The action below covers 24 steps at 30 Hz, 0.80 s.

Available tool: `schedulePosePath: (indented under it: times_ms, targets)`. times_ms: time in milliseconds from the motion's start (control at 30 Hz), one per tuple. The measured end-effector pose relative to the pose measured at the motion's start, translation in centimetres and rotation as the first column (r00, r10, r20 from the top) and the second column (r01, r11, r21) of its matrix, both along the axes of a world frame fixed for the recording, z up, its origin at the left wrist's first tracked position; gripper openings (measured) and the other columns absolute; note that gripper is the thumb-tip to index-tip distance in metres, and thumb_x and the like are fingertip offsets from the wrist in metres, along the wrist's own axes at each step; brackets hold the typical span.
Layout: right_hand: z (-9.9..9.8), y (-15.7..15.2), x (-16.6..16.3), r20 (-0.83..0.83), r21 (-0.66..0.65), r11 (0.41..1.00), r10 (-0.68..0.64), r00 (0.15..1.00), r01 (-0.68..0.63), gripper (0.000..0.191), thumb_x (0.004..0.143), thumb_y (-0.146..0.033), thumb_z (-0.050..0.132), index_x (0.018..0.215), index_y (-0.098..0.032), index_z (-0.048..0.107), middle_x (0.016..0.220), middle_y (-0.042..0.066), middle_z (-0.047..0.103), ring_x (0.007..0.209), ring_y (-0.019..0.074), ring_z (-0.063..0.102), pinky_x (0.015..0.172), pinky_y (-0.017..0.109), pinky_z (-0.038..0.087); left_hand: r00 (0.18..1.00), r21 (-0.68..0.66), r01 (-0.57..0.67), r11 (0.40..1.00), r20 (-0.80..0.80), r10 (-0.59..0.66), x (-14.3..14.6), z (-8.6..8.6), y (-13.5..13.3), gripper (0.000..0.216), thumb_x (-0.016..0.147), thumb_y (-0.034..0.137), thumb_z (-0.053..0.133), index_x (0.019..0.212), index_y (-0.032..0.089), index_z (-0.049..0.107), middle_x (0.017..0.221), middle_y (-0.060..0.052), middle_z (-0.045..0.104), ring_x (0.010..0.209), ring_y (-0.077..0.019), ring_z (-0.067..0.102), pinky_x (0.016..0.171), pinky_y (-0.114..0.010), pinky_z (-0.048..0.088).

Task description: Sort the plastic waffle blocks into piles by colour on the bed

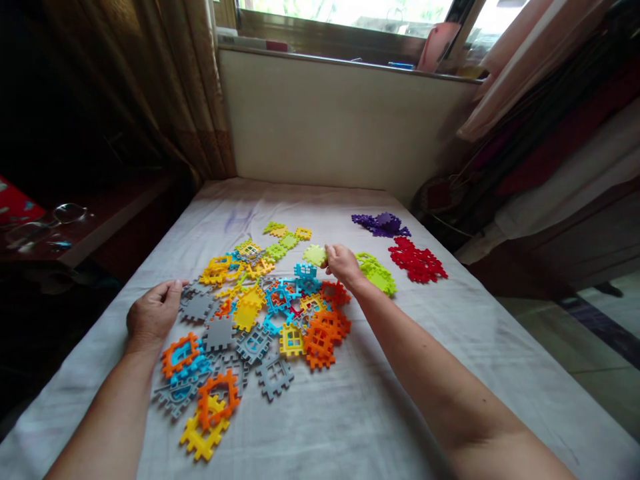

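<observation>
My right hand (343,264) pinches a light green plastic tile (315,255) with notched edges, held over the far part of the cloth. To its right lies a heap of lime green tiles (377,275). My left hand (154,315) is closed at the left edge of a mixed pile, beside a grey tile (198,305); whether something is in its fingers is hidden. The pile has yellow tiles (249,308), orange tiles (321,338), blue window-shaped pieces (278,297) and grey frames (275,377), overlapping one another. A few green tiles (289,241) lie behind it.
A purple heap (383,224) and a red heap (418,260) of tiles lie at the far right. A pale cloth (390,387) covers the surface. A wall (340,120) stands behind it, a curtain (185,93) at left, hanging clothes (565,160) at right.
</observation>
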State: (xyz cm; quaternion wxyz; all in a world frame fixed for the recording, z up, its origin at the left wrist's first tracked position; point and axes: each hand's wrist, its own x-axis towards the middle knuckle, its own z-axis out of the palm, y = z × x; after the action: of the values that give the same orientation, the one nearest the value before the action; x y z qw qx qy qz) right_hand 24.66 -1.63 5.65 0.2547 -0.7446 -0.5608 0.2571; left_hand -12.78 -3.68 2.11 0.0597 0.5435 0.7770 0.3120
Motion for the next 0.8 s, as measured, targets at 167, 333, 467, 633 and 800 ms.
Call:
schedulePosePath:
  times_ms: [167, 333, 467, 633, 800]
  targets:
    - [-0.1, 0.9, 0.4, -0.020, 0.065, 0.998, -0.024, 1.000, 0.025, 0.031, 0.106, -0.035, 0.040, 0.090, -0.018, 0.061, 0.079, 0.003, 0.077, 0.055, 0.0095, 0.066, 0.060, 0.019, 0.044, 1.000, 0.003, -0.008, 1.000, 0.009, 0.008, 0.0, 0.1, 0.0, 0.027, 0.085, 0.038, 0.056, 0.096, 0.025, 0.077, 0.084, -0.001, 0.076, 0.074, -0.0164, 0.063, 0.058, -0.023, 0.038]
    - [0.2, 0.9, 1.6, 0.437, 0.103, 0.994, -0.005, 0.899, -0.045, 0.025, 0.103, -0.035, 0.046, 0.107, -0.020, 0.065, 0.092, 0.008, 0.078, 0.084, 0.0209, 0.073, 0.073, 0.027, 0.045, 1.000, -0.011, 0.009, 1.000, 0.009, -0.009, 0.0, 0.1, 0.0, 0.029, 0.086, 0.039, 0.055, 0.098, 0.024, 0.077, 0.089, -0.002, 0.077, 0.078, -0.0173, 0.064, 0.062, -0.024, 0.040]
    - [1.1, 1.3, 4.6, 0.587, 0.099, 0.993, -0.009, 0.810, -0.061, 0.032, 0.102, -0.037, 0.042, 0.110, -0.020, 0.068, 0.096, 0.011, 0.077, 0.085, 0.0238, 0.071, 0.071, 0.029, 0.044, 1.000, 0.014, 0.010, 1.000, 0.006, -0.010, -0.2, -0.2, 0.1, 0.029, 0.085, 0.040, 0.056, 0.096, 0.025, 0.078, 0.087, -0.002, 0.077, 0.076, -0.0172, 0.064, 0.061, -0.024, 0.040]
    - [2.0, 0.7, 8.5, 0.711, 0.032, 0.980, 0.116, 0.693, -0.198, 0.030, 0.100, -0.039, 0.047, 0.108, -0.022, 0.071, 0.095, 0.009, 0.077, 0.083, 0.0232, 0.069, 0.066, 0.028, 0.039, 1.000, -0.023, 0.000, 1.000, 0.007, 0.000, -0.1, 0.0, 0.0, 0.029, 0.086, 0.039, 0.055, 0.099, 0.026, 0.078, 0.091, -0.002, 0.078, 0.078, -0.0173, 0.064, 0.062, -0.023, 0.040]
    - [1.6, -0.8, 9.8, 0.767, -0.030, 0.917, 0.276, 0.579, -0.397, 0.028, 0.101, -0.036, 0.047, 0.104, -0.020, 0.070, 0.098, 0.012, 0.075, 0.086, 0.0219, 0.067, 0.067, 0.027, 0.036, 1.000, -0.046, -0.010, 0.999, 0.009, 0.010, 0.4, 0.6, -0.2, 0.030, 0.087, 0.036, 0.054, 0.100, 0.024, 0.078, 0.090, -0.003, 0.077, 0.076, -0.0162, 0.063, 0.060, -0.023, 0.038]
